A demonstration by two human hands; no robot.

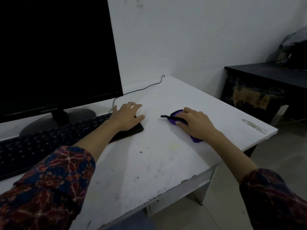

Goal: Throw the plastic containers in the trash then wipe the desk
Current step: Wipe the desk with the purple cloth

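My right hand (pixel 196 124) presses flat on a purple cloth (pixel 176 116) with a black loop, on the right half of the white desk (pixel 149 163). My left hand (pixel 127 116) lies spread on the right end of the black keyboard (pixel 49 143), fingers apart, holding nothing. Dark specks and a yellowish stain (pixel 173 146) mark the desk surface in front of the hands. No plastic containers are in view.
A large black monitor (pixel 54 52) on a round stand (pixel 56 121) fills the left back. A thin black cable (pixel 142 87) runs across the desk toward the wall. A dark low table (pixel 265 85) with a bag on it stands at the right, over a tiled floor.
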